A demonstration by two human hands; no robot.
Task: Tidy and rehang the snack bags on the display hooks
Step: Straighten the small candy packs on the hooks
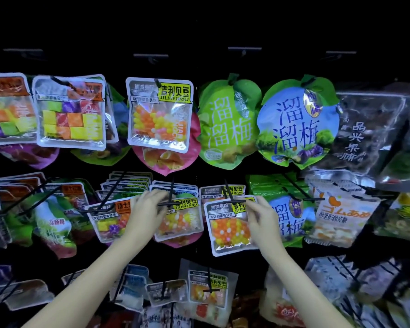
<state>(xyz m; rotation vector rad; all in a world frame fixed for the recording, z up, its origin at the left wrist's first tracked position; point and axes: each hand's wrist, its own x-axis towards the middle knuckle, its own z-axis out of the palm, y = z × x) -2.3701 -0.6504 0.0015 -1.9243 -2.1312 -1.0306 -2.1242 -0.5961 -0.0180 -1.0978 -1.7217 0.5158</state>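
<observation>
Black wire hooks carry the stock in three rows against a dark back panel; the top row of pegs is bare. At far left the cube-candy bags (69, 112) hang crooked and overlapping, not yet squared. The left hand (144, 210) rests at the middle row, fingers curled at the tip of one hook (169, 202) and lying on the bean bag (179, 221) that hangs there; whether this grip pinches the bag or only steadies it cannot be told. Just to the right, the right hand (262, 215) pinches the upper right edge of a second bean bag (230, 224), which sits tilted at the front of the neighbouring hook (232, 197), apparently threaded on. Judged stage: mid-task, one bag being seated, much of the wall unsorted. The lower row is jumbled, several packs slumped. Further right, the plum bags (296, 121) hang fairly straight. Room is tight: hook tips project toward both hands, and adjacent bags touch on either side.
</observation>
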